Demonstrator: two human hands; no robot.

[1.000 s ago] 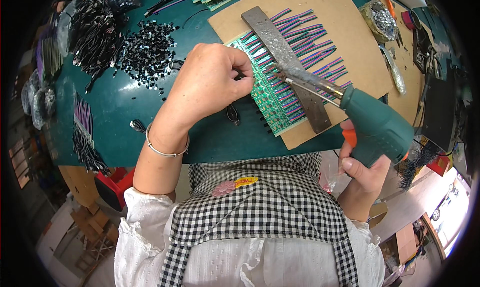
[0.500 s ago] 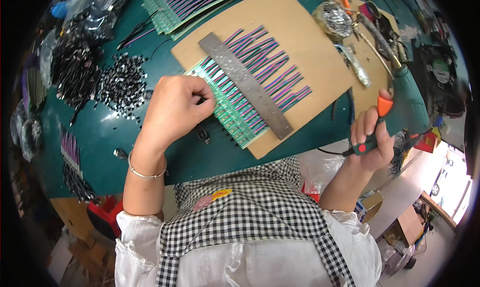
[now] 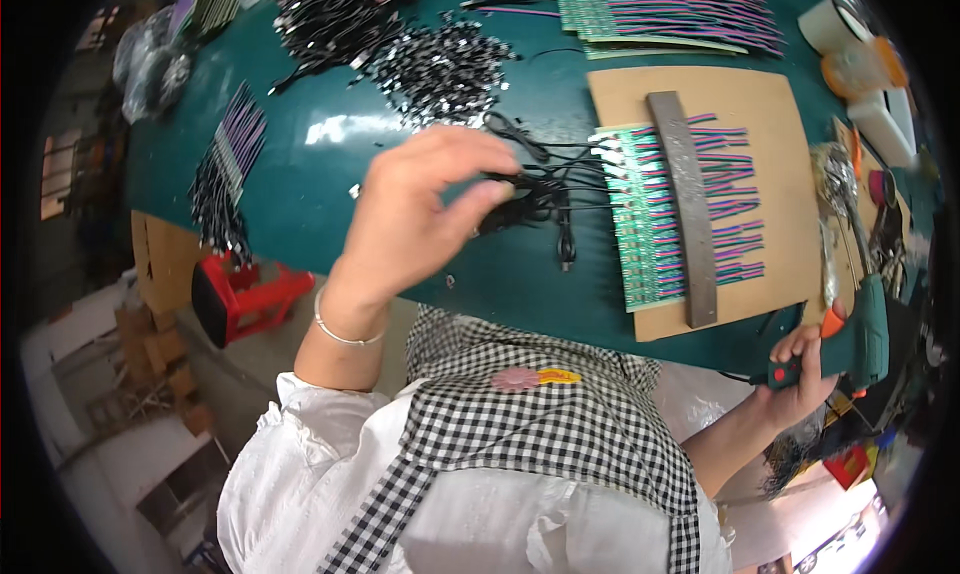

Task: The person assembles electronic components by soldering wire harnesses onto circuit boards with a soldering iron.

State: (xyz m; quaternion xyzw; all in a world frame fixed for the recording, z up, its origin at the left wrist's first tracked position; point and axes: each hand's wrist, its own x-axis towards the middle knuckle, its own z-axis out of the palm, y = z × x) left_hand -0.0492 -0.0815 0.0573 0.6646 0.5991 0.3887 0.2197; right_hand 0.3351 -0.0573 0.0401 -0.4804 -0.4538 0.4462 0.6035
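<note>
My left hand is raised over the green table, its fingers closed on a bunch of thin black wires that trail right toward green circuit strips. Those strips lie on a brown board with coloured leads, pinned under a dark metal bar. My right hand grips a green tool with an orange trigger at the table's near right edge.
Heaps of small black parts and black wires lie at the far side. More wired strips sit at the far right, bundles at the left. A red stool stands below the table edge.
My left hand has left the circuit strips and moved left, lifting black wires. My right hand with the green tool has dropped to the table's near right edge. The view has swung left.
</note>
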